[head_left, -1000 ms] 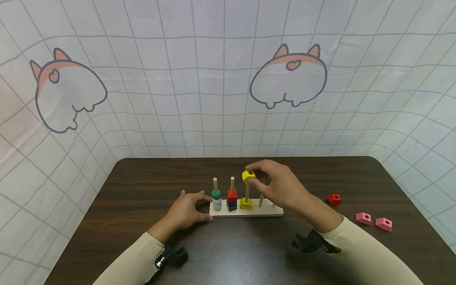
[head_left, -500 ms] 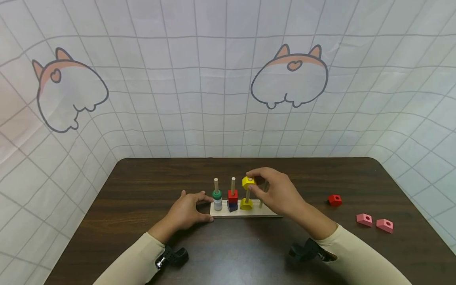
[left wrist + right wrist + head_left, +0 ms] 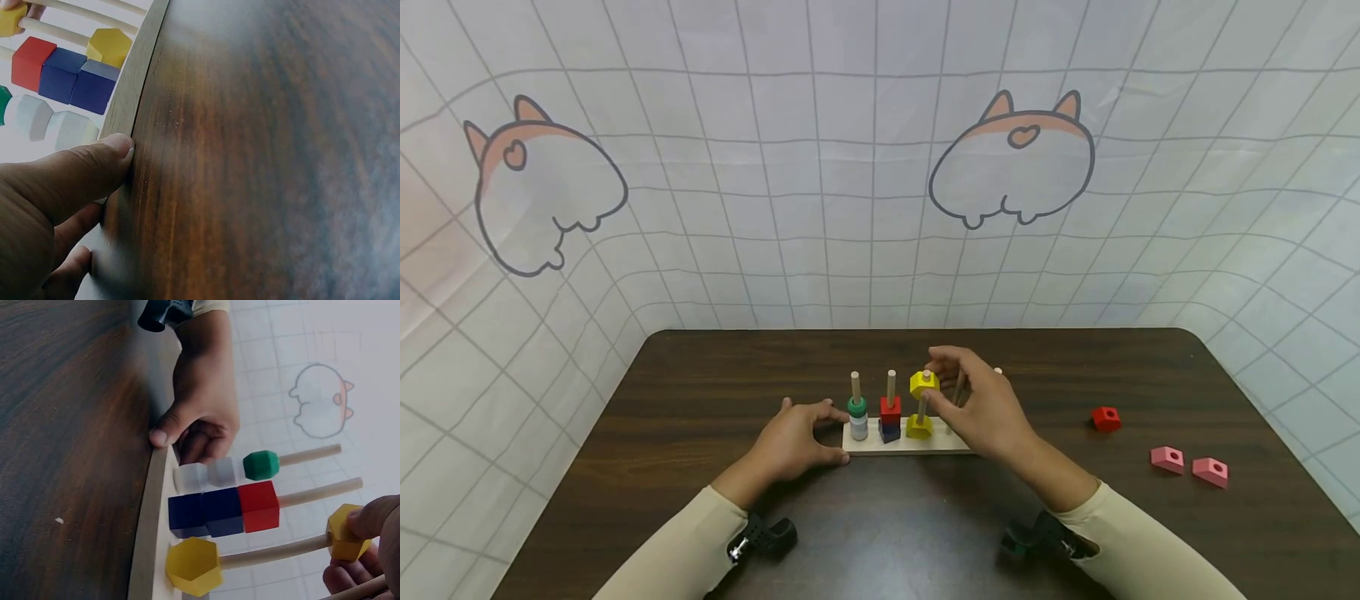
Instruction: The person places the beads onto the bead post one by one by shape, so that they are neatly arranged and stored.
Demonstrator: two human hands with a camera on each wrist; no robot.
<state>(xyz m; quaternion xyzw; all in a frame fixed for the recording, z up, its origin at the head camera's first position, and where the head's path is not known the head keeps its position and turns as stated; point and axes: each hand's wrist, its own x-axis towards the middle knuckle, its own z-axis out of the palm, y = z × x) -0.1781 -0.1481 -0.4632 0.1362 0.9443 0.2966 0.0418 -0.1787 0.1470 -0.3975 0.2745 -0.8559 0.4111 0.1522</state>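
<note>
My left hand [image 3: 797,442] grips the left end of the wooden peg board [image 3: 880,447], thumb at the front edge and index finger behind. With thumb and fingers, my right hand [image 3: 981,408] holds a yellow hexagonal block [image 3: 919,385] threaded on the top of the third peg; the peg's tip shows in its hole. Lower on this peg, at the base, sits another yellow hexagonal block [image 3: 194,567], apart from the held one. A red cube [image 3: 259,506] tops two dark blue ones [image 3: 205,514] on the second peg. The first peg bears a green bead [image 3: 261,465] over two white ones [image 3: 205,475].
Right of the board lie a red block [image 3: 1106,418] and two pink blocks, one [image 3: 1167,459] left of the other [image 3: 1210,472]. My right hand partly hides the pegs at the board's right end. The dark wooden table [image 3: 700,367] meets a white gridded cloth [image 3: 760,250] behind.
My right hand has lowered the yellow block onto the third peg's tip, and its upper fingers have spread slightly from the block. My left hand stays at the board's end.
</note>
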